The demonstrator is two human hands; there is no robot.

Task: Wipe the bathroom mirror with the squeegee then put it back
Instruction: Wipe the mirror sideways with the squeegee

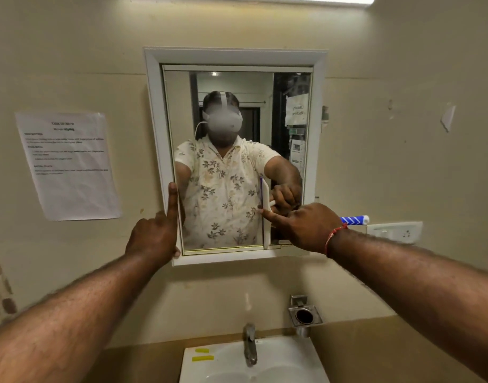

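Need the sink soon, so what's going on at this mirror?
A person is wiping the mirror. Their right hand grips the squeegee, its blade upright against the glass near the lower right corner. Their left hand holds the mirror's left frame edge, forefinger pointing up along it. The squeegee is not yet put back.

Below you, the brown bench (347, 355) carries a white sink (306, 360) with its tap (249, 344), two yellow strips (202, 358) on the sink's left rim.
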